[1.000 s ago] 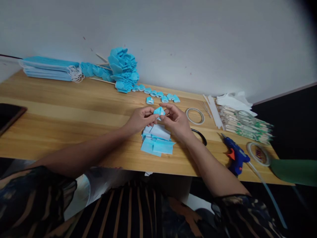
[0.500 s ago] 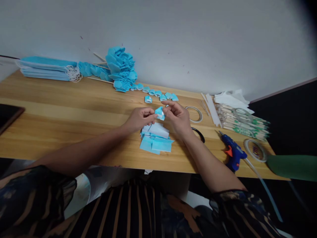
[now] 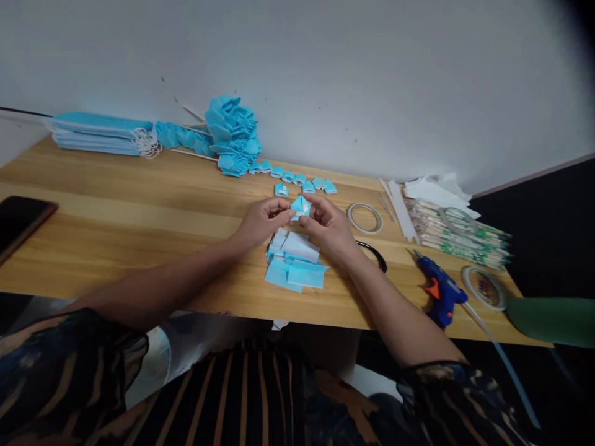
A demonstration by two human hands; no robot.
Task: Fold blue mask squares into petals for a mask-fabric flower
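A small folded piece of blue fabric [image 3: 300, 205], with white strips on its face, is held up between both hands over the table. My left hand [image 3: 267, 218] pinches its left side with thumb and fingers. On its right side my right hand [image 3: 329, 222] is closed, the thumb at the lower corner and a finger at the top. Just below the hands lies a pile of cut blue and white fabric pieces [image 3: 297, 260]. Behind them sits one folded blue petal [image 3: 281, 190] with a white strip, and a row of folded petals [image 3: 297, 178] runs beyond it.
Blue fabric flowers [image 3: 232, 133] on sticks and a stack of face masks [image 3: 102, 133] stand at the back left. A phone [image 3: 23, 220] lies left. To the right are a tape roll [image 3: 365, 218], a black ring [image 3: 375, 255], a blue glue gun [image 3: 439, 288] and bundled sticks [image 3: 460, 235].
My right fingers have come down onto the folded piece, and its front now shows a more even pointed shape. The view has shifted slightly.
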